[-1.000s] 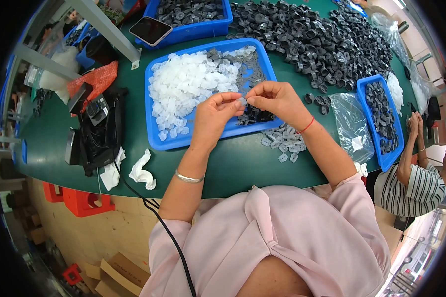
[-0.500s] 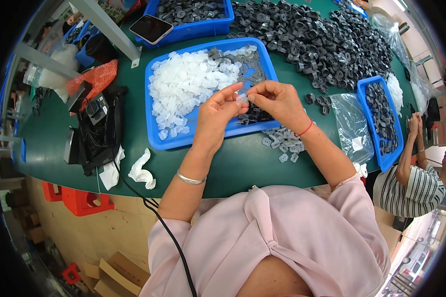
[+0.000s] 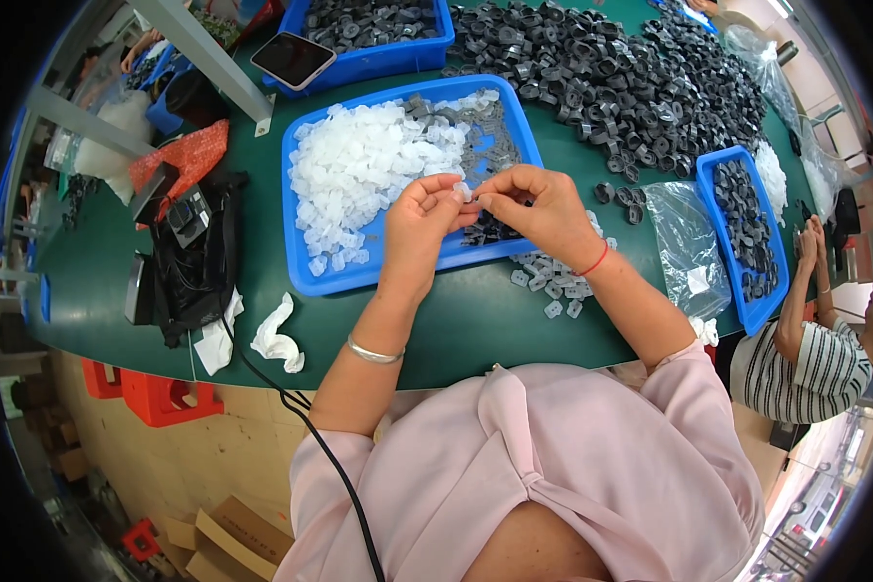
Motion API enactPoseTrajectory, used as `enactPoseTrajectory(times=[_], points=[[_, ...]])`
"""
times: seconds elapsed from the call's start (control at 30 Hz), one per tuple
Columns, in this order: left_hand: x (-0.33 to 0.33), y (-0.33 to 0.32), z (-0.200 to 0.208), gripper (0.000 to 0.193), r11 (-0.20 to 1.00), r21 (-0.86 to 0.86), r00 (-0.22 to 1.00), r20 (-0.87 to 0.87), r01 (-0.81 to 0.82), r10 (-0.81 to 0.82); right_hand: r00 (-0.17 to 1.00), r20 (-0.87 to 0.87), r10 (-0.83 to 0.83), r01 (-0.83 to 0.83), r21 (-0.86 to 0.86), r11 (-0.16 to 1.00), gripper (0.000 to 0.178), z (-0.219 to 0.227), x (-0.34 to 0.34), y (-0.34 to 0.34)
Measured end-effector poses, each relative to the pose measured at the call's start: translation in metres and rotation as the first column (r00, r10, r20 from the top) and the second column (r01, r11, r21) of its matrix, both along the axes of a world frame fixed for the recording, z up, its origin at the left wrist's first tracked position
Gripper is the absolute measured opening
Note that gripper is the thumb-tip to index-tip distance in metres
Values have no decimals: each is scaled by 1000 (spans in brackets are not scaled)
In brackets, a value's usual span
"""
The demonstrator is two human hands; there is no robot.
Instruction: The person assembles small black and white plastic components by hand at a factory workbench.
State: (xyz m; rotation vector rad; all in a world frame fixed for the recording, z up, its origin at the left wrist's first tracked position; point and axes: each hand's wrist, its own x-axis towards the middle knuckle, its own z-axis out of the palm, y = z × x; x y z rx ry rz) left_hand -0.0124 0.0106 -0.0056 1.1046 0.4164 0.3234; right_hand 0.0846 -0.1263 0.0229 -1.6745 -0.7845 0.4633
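My left hand [image 3: 419, 231] pinches a small translucent plastic piece [image 3: 464, 191] between thumb and fingertips. My right hand [image 3: 545, 215] is closed in a pinch right beside it, its fingertips meeting those of the left; whatever it grips is hidden. Both hands are over the near right part of a blue tray [image 3: 310, 283]. A white heap of translucent plastic pieces [image 3: 364, 160] fills the tray's left side, and small dark grey parts [image 3: 500, 145] lie along its right. Under my right wrist, loose grey translucent pieces [image 3: 551, 281] are scattered on the green table [image 3: 412, 339].
A large heap of black plastic parts [image 3: 611, 87] covers the far right. Beside it are a clear plastic bag [image 3: 687, 247] and a narrow blue tray [image 3: 759, 312]. A phone [image 3: 294, 60] rests on another blue bin [image 3: 398, 56]. A black cable [image 3: 330, 456] crosses by my left arm.
My right fingertips have shifted slightly left and down against the left hand's. The left fingers have curled in more around the translucent piece, which has turned and shows less.
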Motion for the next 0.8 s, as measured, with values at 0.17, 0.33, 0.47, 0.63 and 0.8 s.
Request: enactPoseTrajectory(times=[0.17,0.33,0.47,0.63,0.8], points=[[0,-1,7,22,999,-47,1000,19,24,-23,988,149,-44,50,-36,998,11,-4,-3,2],[-2,-2,5,22,999,-32,1000,11,25,-25,980,183,-80,84,-16,996,10,-3,-3,3],[-2,2,0,20,998,31,999,27,-46,45,976,198,-94,96,0,995,11,0,-6,3],[-2,0,5,21,993,-113,999,14,-36,38,970,214,-117,111,39,993,10,-6,-7,4],[-2,-2,7,23,984,-177,1000,8,2,0,964,201,-172,164,54,985,9,-6,-5,4]])
